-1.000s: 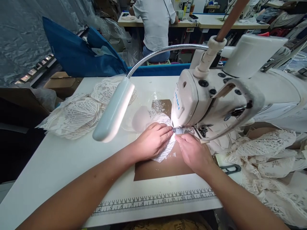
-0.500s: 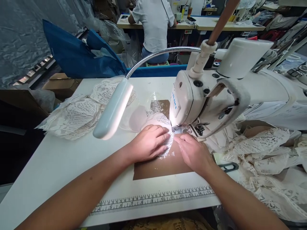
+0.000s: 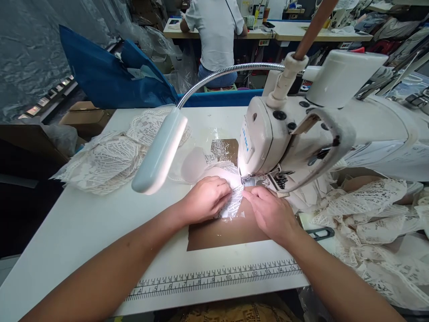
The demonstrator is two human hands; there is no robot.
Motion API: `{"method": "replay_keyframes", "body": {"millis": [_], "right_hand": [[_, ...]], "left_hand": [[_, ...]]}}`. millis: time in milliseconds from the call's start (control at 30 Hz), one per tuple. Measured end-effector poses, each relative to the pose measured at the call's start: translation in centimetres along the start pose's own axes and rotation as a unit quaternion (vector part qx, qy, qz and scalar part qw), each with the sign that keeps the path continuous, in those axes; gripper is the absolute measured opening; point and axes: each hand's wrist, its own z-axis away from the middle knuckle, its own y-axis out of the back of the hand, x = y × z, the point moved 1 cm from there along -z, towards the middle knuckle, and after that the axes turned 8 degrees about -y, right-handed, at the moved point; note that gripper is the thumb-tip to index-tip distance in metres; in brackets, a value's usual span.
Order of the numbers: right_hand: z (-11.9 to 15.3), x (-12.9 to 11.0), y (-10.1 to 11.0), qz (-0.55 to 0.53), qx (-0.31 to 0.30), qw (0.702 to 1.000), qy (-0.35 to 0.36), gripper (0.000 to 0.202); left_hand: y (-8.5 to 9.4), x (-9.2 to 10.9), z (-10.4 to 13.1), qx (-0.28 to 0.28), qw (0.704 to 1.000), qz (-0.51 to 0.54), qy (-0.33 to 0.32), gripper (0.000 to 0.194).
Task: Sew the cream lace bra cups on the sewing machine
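A white lace piece lies under the needle area of a white sewing machine, on a brown sheet fixed to the table. My left hand is closed at the lace's left side, its fingers curled together on the fabric. Right of the needle, my right hand pinches the lace's edge between thumb and forefinger. The fingertips partly cover the fabric, and the machine head hides what lies behind the needle.
A lamp on a bendable metal neck hangs over the table's left half. Lace pieces are stacked at the left; more lace is heaped at the right, beside dark thread snips. A printed ruler runs along the front edge. Another person sits beyond.
My left hand has drawn its fingers in and shifted slightly left, uncovering more of the lace and a smooth pale part near the needle. My right hand stays almost in place.
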Motion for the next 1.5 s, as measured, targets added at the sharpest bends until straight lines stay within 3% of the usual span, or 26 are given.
{"method": "replay_keyframes", "body": {"millis": [100, 267, 400, 833, 1167, 1500], "right_hand": [[-0.1, -0.2, 0.1, 0.022, -0.001, 0.999, 0.026, 0.048], [0.0, -0.5, 0.1, 0.038, 0.009, 0.999, 0.031, 0.044], [0.3, -0.6, 0.0, 0.047, 0.011, 0.998, 0.027, 0.042], [-0.2, -0.5, -0.5, 0.075, 0.004, 0.997, -0.026, 0.049], [0.9, 0.5, 0.2, 0.001, 0.003, 0.997, 0.075, 0.043], [1.0, 0.7, 0.2, -0.016, -0.009, 0.994, 0.105, 0.042]], "left_hand": [[0.1, -0.1, 0.0, -0.01, 1.0, -0.012, -0.015, 0.025], [-0.2, -0.5, 0.4, -0.039, 0.992, -0.044, -0.11, 0.038], [-0.3, -0.8, 0.8, -0.055, 0.987, -0.062, -0.134, 0.039], [-0.5, -0.6, 0.4, -0.038, 0.991, -0.093, -0.087, 0.044], [-0.4, -0.2, 0.9, -0.036, 0.99, -0.058, -0.125, 0.036], [-0.6, -0.1, 1.0, -0.059, 0.983, -0.102, -0.138, 0.033]]}}
